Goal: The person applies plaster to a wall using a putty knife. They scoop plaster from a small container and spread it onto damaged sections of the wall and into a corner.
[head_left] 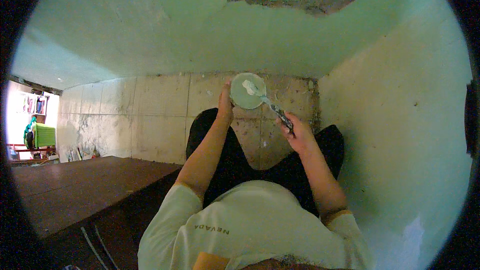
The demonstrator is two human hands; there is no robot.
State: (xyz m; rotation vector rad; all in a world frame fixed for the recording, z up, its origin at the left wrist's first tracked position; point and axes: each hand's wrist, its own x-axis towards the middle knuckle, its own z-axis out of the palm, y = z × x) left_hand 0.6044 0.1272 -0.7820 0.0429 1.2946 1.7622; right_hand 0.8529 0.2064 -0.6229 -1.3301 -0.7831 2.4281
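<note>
My left hand [225, 104] is closed on the left side of a round, pale tub [241, 101], held above the floor between my knees. A lump of white paste [249, 88] shows inside the tub. In my right hand [299, 132] is a slim putty knife [281, 115] with a dark handle smeared white. It slants up and left over the tub's rim, and its front end is in or against the paste. The blade's exact shape is hidden by the white smears.
A green wall [190, 35] with a patch of broken plaster [320, 3] rises in front. Another wall [395, 110] stands close on my right. Stained floor tiles [160, 120] run left, beside a brown raised surface [95, 185]. A green plastic item [44, 135] sits far left.
</note>
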